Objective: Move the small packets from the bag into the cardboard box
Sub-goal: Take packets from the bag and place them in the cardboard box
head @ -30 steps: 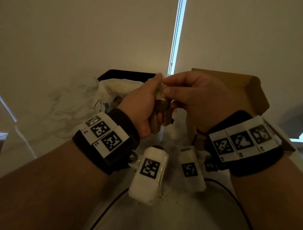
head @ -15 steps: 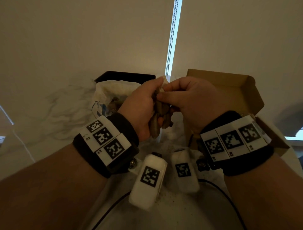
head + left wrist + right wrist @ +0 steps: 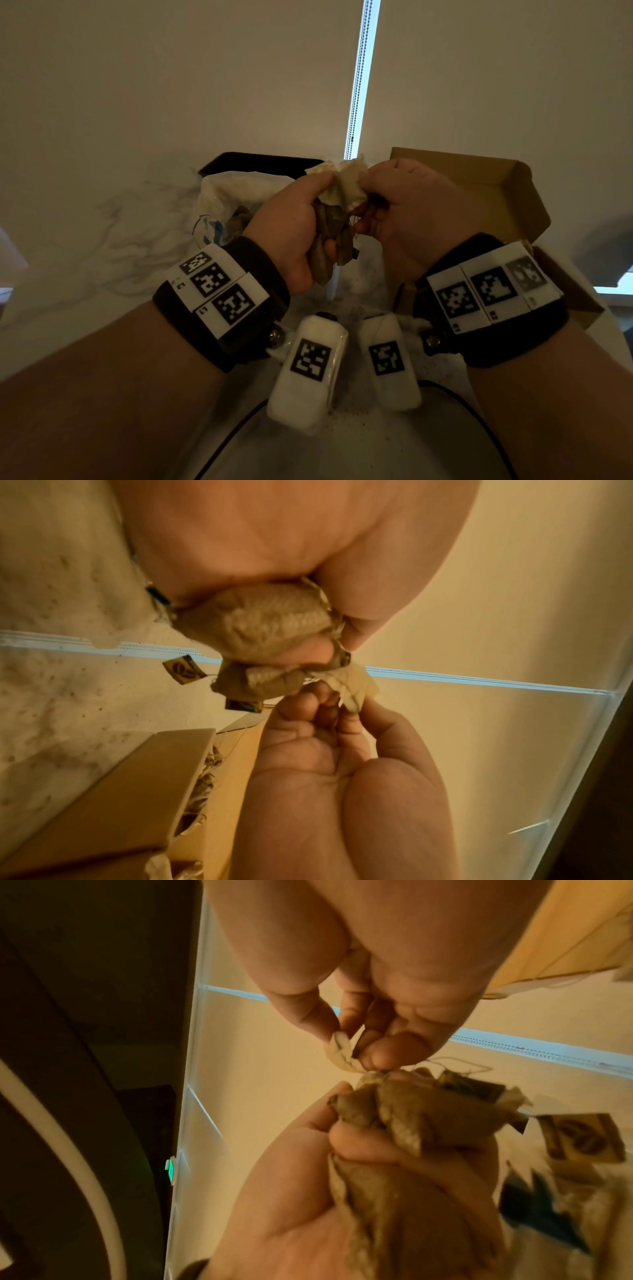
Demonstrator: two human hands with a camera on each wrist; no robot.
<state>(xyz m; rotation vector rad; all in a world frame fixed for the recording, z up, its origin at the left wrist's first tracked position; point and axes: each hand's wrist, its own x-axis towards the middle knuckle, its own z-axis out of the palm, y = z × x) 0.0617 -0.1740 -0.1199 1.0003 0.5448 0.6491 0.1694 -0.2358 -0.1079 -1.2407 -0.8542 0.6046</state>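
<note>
Your left hand (image 3: 294, 233) grips a clump of small packets (image 3: 329, 236) above the marble surface (image 3: 102, 246); your right hand (image 3: 407, 212) pinches its pale top. The cardboard box (image 3: 486, 192), right, hides its contents; the bag (image 3: 222, 202), left, shows brown packets.

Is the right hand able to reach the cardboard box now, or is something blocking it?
Probably yes. The cardboard box stands open just beyond the right hand, with nothing between them. But this hand pinches a packet from the bunch that the left hand grips, so it must pull free first.
</note>
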